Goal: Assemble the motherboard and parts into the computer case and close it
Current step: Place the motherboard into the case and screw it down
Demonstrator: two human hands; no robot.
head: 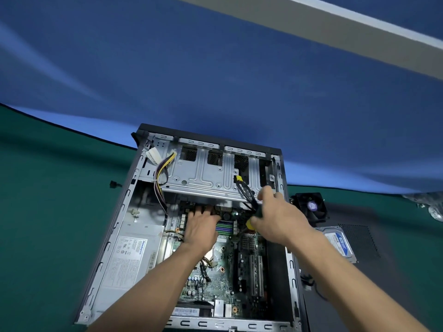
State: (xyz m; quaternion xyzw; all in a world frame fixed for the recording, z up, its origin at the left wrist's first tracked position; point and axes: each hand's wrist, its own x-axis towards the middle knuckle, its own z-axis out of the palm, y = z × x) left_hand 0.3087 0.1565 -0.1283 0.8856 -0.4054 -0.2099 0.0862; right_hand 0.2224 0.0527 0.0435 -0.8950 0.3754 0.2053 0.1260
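Green motherboard (215, 279), silver case (203, 173), seemingly yellow-handled screwdriver (251, 222).

The open computer case (288, 267) lies on the counter (48, 188), the motherboard (223, 271) inside it, the power supply (129, 257) to the board's left. Right of the case, on the counter, lie a fan (311, 207) and, nearer, a hard drive (339, 243).

Green table mat (48, 188), blue backdrop (215, 80), pale grey beam (335, 27) overhead, perhaps crumpled plastic wrap (429, 204) at right edge.
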